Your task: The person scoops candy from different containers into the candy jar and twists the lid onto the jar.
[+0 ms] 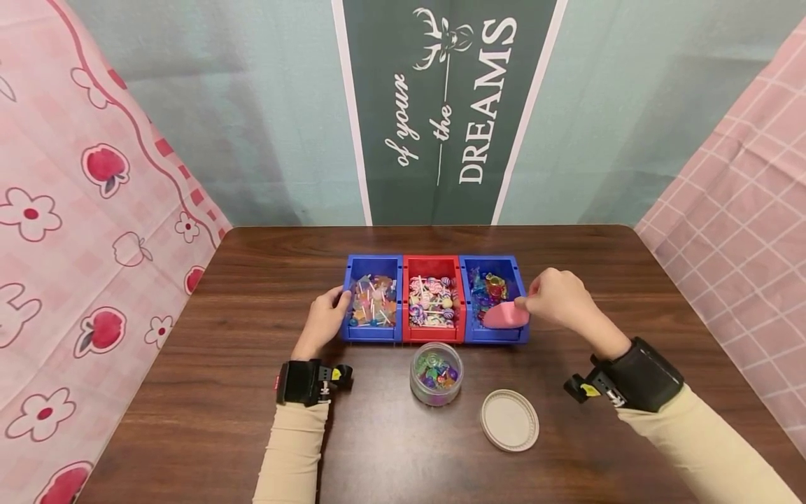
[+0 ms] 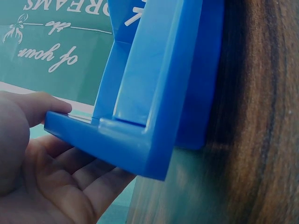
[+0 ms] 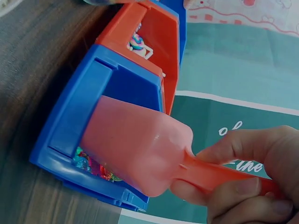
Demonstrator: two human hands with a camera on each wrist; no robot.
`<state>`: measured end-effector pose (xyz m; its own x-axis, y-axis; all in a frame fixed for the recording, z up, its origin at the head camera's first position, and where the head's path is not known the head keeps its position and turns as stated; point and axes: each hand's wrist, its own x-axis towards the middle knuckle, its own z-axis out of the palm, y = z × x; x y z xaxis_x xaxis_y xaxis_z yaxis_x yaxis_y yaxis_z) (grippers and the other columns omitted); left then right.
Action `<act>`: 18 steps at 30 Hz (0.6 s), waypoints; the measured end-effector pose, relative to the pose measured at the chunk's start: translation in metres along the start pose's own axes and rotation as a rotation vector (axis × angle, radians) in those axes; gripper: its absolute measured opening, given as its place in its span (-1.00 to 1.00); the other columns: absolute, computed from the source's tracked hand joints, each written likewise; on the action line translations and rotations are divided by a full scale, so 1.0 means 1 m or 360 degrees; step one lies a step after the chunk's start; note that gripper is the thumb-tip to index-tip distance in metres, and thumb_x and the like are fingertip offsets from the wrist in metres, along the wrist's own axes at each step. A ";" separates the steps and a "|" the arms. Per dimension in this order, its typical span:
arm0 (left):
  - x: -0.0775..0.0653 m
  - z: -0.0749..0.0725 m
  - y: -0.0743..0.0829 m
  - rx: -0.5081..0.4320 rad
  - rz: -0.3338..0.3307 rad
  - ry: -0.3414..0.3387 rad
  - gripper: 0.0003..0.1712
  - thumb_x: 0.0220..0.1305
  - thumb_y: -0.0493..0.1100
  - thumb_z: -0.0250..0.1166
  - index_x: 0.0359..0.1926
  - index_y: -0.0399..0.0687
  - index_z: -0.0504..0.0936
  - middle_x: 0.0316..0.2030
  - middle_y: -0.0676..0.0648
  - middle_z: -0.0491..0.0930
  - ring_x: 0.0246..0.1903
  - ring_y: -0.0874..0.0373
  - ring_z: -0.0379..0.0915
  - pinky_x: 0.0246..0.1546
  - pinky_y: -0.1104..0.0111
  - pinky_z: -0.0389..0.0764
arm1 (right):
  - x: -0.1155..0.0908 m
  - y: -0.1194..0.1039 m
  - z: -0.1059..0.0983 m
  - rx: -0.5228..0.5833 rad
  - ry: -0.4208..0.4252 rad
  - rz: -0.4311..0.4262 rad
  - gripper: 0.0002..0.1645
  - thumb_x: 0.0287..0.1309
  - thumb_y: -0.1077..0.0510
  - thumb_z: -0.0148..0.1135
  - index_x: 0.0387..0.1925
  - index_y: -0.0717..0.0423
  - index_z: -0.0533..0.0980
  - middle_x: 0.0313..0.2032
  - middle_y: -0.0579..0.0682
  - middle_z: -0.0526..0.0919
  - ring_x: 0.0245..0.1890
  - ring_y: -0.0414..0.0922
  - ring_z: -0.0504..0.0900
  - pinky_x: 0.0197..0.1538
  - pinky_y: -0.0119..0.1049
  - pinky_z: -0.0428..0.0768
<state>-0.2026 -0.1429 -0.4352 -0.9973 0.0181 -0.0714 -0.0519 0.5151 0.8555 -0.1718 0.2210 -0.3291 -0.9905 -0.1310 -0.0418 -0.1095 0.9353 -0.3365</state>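
Observation:
My right hand [image 1: 563, 301] grips the handle of a pink scoop [image 1: 504, 316]. Its bowl dips into the right blue bin [image 1: 494, 336], over colourful translucent charms [image 1: 495, 285]; in the right wrist view the scoop [image 3: 135, 144] slants across the front rim, and its inside is hidden. At the left blue bin [image 1: 371, 336], which holds lollipop-like pieces [image 1: 374, 301], my left hand [image 1: 324, 318] holds the outer side. The left wrist view shows the thumb on the rim and the fingers [image 2: 65, 200] against the outer wall.
Between the blue bins stands a red bin [image 1: 434, 334] with striped lollipop-like pieces. In front of it is a clear round jar [image 1: 434, 393] partly filled with colourful pieces. A pale round lid [image 1: 510, 420] lies to its right on the brown wooden table [image 1: 390, 462]. Cloth hangs behind.

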 end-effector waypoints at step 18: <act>0.000 -0.001 0.000 -0.0003 0.0019 0.0004 -0.48 0.45 -0.09 -0.08 0.25 -0.37 0.35 0.07 -0.38 0.52 -0.07 -0.10 0.44 0.13 -0.03 0.47 | 0.026 -0.012 0.000 -0.0090 -0.0319 0.0178 -0.44 -0.05 0.03 0.31 -0.87 0.04 0.18 -0.82 -0.14 0.10 -0.75 -0.21 0.13 -0.68 -0.41 0.10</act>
<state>-0.2027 -0.1439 -0.4341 -0.9980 0.0220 -0.0598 -0.0401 0.5133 0.8573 -0.1964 0.2062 -0.3266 -0.9609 -0.0833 -0.2639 -0.0103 0.9638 -0.2665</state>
